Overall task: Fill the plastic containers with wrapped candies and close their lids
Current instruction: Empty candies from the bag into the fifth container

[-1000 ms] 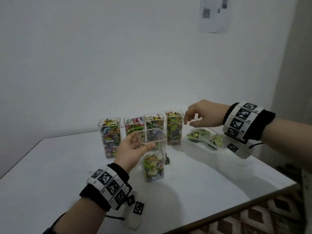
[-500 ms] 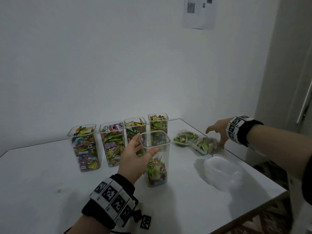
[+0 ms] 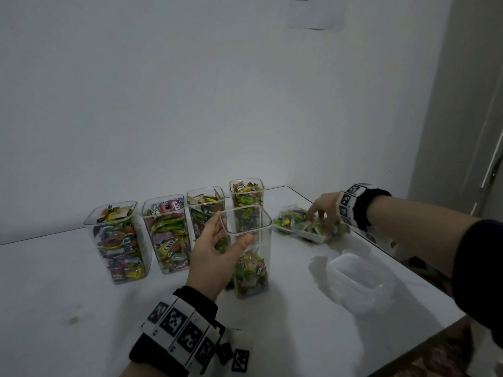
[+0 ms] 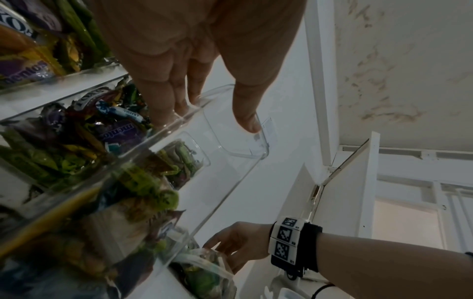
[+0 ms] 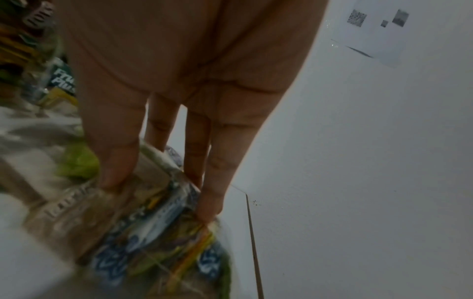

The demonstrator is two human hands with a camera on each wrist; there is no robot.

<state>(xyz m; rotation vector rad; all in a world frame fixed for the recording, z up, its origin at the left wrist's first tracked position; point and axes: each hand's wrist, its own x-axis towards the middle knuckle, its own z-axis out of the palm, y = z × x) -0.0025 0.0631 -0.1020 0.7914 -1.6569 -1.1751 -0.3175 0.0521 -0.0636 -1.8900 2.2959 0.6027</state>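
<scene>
Right hand (image 3: 322,206) now reaches into candies (image 3: 298,223), beyond the left-held container (image 3: 249,251).

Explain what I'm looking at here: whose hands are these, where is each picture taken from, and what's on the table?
No machine: a person with marker bands and a small camera on each wrist, plus a head camera. The head view looks down at a white table. Four tall clear jars full of wrapped candies stand in a row, no lids on. In front, the left hand grips a fifth jar near its rim; it is under half full. The left wrist view shows that same grip from below. The right hand reaches into a tray of candies at the table's far right; its wrist view is blurred, fingers on wrappers. Clear lids lie nearby.
</scene>
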